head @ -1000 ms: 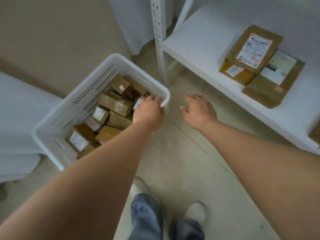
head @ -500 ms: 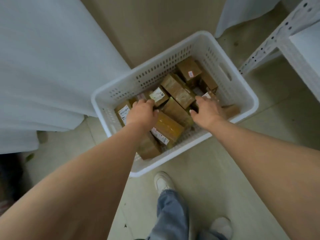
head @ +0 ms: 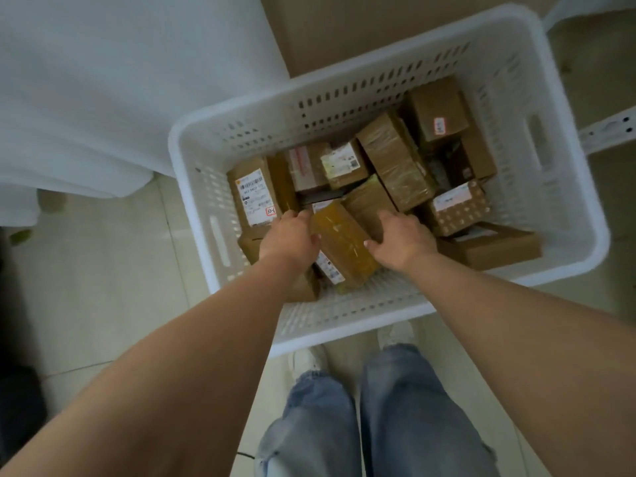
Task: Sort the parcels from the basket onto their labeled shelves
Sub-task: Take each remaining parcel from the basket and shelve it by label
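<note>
A white perforated basket [head: 347, 325] stands on the floor in front of me, filled with several brown cardboard parcels. A yellow-taped parcel [head: 342, 246] lies tilted near the basket's front, a white label on its lower left side. My left hand [head: 290, 237] grips its left edge with curled fingers. My right hand [head: 401, 237] holds its right edge, thumb on the top face. To the left lies a parcel with a big white barcode label [head: 254, 196]. A taped box [head: 395, 160] and a box with a small red-edged sticker [head: 437, 111] sit further back.
White cloth [head: 103, 80] hangs at the left, close to the basket. A white metal shelf post [head: 609, 132] shows at the right edge. My jeans-clad legs [head: 361, 414] and white shoes stand just in front of the basket on the pale tiled floor.
The view has closed in on the basket. Both hands went from reaching among the parcels to taking hold of the yellow-taped parcel from either side.
</note>
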Demonstrator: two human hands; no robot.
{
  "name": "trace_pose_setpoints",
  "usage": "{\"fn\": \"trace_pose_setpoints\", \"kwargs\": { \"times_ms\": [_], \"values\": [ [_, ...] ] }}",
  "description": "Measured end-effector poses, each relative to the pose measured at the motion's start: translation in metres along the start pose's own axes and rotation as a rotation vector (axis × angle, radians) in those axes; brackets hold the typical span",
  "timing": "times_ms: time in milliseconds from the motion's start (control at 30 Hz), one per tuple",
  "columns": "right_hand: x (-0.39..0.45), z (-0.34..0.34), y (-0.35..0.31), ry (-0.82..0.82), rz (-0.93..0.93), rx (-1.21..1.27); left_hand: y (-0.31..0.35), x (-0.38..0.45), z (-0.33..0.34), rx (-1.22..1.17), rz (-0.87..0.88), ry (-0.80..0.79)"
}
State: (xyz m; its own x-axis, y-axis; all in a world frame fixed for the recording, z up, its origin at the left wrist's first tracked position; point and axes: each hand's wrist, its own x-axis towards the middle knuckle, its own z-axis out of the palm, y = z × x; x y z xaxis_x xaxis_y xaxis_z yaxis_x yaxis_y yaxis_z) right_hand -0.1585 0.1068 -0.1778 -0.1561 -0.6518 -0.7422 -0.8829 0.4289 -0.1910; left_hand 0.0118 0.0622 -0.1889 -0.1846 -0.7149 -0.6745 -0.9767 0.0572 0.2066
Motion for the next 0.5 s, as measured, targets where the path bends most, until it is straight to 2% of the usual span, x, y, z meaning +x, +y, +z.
{"fn": "trace_pose_setpoints", "kwargs": {
  "times_ms": [167,333,500],
  "values": [
    [0.03,0.039,-0.005,-0.102,-0.004,-0.021,-0.015,0.016,0.036,0.038,-0.09,-0.122],
    [0.052,0.071,-0.015,-0.187,-0.023,-0.044,-0.029,0.031,0.063,0.15,-0.077,-0.235],
    [0.07,0.084,-0.018,-0.196,0.033,-0.086,-0.029,0.042,0.074,0.166,-0.034,-0.223]
  ]
}}
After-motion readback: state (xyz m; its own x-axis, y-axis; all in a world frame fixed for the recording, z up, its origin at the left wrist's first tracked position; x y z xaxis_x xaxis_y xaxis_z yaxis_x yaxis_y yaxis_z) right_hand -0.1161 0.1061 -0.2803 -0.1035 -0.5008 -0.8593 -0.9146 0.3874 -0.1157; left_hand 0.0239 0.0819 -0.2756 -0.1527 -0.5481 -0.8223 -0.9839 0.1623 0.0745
